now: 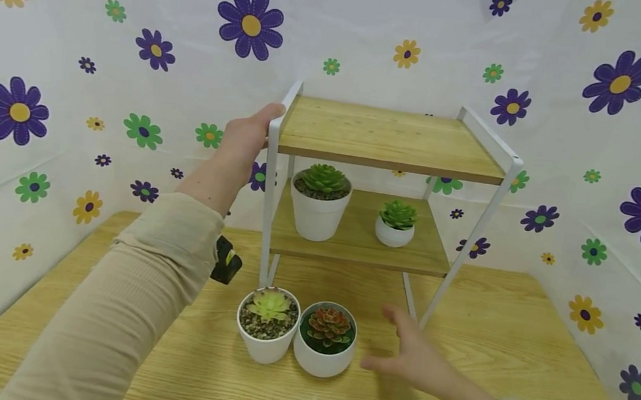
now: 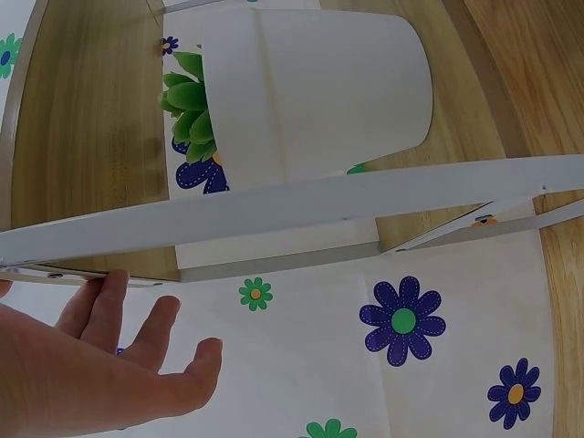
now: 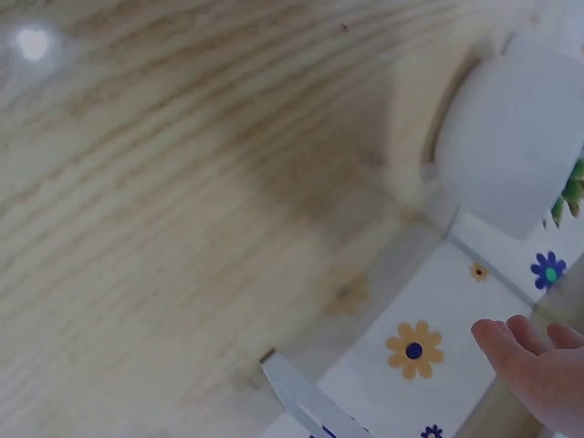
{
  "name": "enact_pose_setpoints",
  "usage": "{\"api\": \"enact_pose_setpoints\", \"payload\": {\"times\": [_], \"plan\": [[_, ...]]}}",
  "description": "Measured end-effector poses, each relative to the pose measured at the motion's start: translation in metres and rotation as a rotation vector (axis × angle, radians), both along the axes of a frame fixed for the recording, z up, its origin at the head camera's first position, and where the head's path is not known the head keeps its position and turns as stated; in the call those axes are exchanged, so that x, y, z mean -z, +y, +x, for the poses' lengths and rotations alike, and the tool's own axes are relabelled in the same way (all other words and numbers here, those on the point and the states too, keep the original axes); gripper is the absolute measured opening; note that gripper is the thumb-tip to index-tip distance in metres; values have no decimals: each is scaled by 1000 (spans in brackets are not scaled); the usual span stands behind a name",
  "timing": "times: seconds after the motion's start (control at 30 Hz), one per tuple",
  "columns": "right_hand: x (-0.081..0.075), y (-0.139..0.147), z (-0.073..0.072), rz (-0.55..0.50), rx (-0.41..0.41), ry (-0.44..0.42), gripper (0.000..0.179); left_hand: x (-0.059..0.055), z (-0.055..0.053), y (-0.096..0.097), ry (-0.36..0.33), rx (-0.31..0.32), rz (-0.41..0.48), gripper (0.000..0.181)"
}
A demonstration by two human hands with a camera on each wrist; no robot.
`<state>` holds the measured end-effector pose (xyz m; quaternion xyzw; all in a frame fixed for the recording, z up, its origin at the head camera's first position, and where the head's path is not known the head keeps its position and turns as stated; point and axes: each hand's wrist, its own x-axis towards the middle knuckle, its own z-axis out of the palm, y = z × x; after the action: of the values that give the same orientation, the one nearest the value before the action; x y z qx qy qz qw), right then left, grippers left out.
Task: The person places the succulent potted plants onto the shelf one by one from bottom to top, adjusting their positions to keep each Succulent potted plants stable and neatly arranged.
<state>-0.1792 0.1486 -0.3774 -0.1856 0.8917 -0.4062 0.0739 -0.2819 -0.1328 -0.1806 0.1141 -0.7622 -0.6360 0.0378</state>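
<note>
At the upper left corner of a two-tier plant stand [image 1: 387,135], with wooden boards and a white metal frame, my left hand [image 1: 244,142] holds the side rail. Its thumb lies over the rail, and its fingers [image 2: 151,333] show at the frame in the left wrist view. My right hand [image 1: 415,356] reaches in with thumb and fingers spread, just right of a round white pot [image 1: 322,360] with a reddish succulent. Nothing is in that hand. Touching this pot on its left is another white pot [image 1: 264,351] with a pale green succulent in gravel.
On the lower board stand a larger white pot [image 1: 318,218] and a small white bowl-shaped pot [image 1: 394,237], each with a green succulent. A black object [image 1: 226,262] lies behind my left sleeve. Flower-patterned sheeting [image 1: 354,6] surrounds the wooden table [image 1: 193,377].
</note>
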Motion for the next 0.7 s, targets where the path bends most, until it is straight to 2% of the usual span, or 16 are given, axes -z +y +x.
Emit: {"api": "enact_pose_setpoints", "payload": {"times": [0.07, 0.27, 0.47, 0.7], "plan": [[5, -2, 0, -14, -9, -11, 93, 0, 0, 0, -2, 1, 0, 68], [17, -9, 1, -15, -41, 45, 92, 0, 0, -1, -7, 3, -8, 68], [25, -17, -1, -15, -36, -11, 100, 0, 0, -1, -3, 4, -12, 70], [30, -28, -4, -24, -28, -25, 108, 1, -1, -1, -7, 5, -11, 71]]}}
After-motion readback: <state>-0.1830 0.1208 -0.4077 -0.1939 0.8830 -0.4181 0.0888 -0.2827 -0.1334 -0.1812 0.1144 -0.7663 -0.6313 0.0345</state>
